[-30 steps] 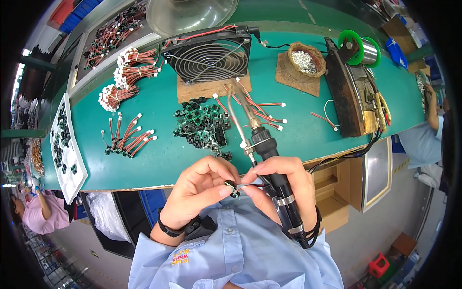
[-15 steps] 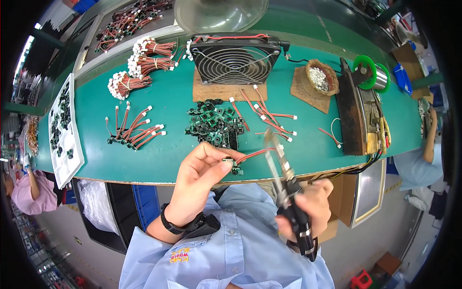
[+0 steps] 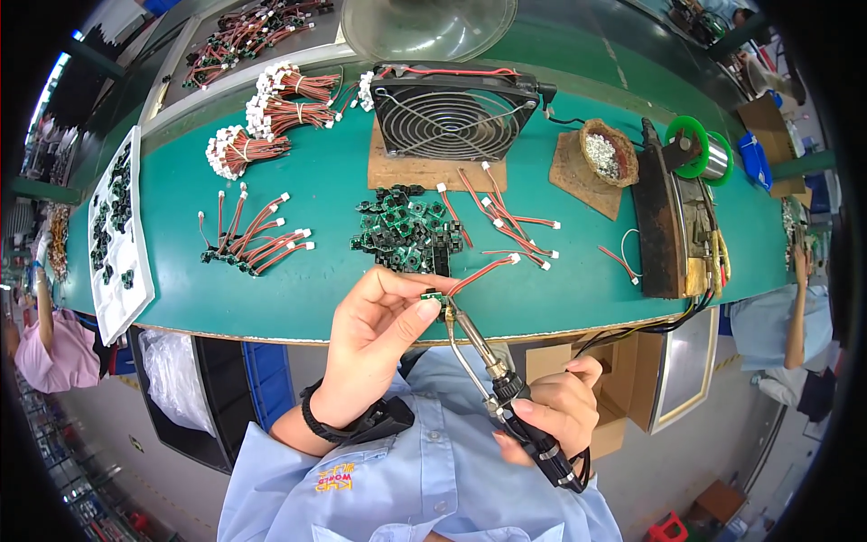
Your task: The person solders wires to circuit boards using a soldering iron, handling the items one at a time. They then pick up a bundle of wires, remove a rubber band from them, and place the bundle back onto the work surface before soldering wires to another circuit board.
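Between thumb and fingers, my left hand (image 3: 375, 325) pinches a small green circuit board (image 3: 433, 296) with a black part on it. A short red-and-dark wire lead (image 3: 479, 274) with a white plug runs up and right from that board. My right hand (image 3: 555, 411) is wrapped round the black handle of a soldering iron (image 3: 492, 366), which has a thin metal tube alongside its shaft. The iron's tip is at the board's right edge, by the wire ends; exact contact is too small to tell. Just beyond my left hand lies a pile of similar boards (image 3: 406, 230).
Loose wire leads (image 3: 510, 221) lie right of the pile; wired boards (image 3: 253, 244) lie left. Behind are bundled leads (image 3: 293, 113) and a black fan (image 3: 456, 117). Rightward stand a bowl of white bits (image 3: 605, 154), a solder spool (image 3: 700, 154) and a dark metal stand (image 3: 659, 226). A white tray (image 3: 135, 280) is far left.
My right hand has swung the soldering iron down and left, bringing its tip to the board. My left hand keeps its pinch on the board, nearly in the same place.
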`<state>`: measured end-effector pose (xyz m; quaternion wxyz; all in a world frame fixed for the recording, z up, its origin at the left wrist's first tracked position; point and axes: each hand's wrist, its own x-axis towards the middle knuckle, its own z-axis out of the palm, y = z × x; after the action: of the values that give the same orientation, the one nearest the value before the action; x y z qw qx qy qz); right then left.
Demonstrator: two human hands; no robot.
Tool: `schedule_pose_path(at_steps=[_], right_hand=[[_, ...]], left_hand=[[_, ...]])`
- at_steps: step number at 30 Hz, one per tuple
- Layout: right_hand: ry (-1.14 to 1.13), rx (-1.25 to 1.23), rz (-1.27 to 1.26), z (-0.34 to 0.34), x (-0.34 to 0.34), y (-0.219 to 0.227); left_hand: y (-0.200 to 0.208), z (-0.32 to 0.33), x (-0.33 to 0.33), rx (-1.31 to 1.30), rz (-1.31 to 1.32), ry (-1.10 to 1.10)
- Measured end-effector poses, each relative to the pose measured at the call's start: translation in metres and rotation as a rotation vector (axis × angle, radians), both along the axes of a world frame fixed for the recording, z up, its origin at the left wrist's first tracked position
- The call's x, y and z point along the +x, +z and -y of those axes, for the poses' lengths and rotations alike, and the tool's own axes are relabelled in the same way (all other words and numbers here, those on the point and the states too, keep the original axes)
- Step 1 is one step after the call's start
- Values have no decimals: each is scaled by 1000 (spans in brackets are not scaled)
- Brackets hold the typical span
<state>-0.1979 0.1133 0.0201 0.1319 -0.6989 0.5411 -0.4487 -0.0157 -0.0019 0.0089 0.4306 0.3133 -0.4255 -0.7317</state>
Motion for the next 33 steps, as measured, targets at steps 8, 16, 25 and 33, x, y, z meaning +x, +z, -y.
schedule_pose_path(at_steps=[8, 16, 25, 33], right_hand=[[1, 15, -6, -2, -1, -2], [7, 11, 7, -3, -1, -4], [30, -74, -11, -1, 0, -13], [18, -11, 32, -2, 2, -10]], left_hand=[[-1, -1, -3, -6, -4, 5], [-1, -2, -3, -7, -5, 13], [-1, -3, -3, -23, 0, 31], [-1, -3, -2, -21, 16, 36]])
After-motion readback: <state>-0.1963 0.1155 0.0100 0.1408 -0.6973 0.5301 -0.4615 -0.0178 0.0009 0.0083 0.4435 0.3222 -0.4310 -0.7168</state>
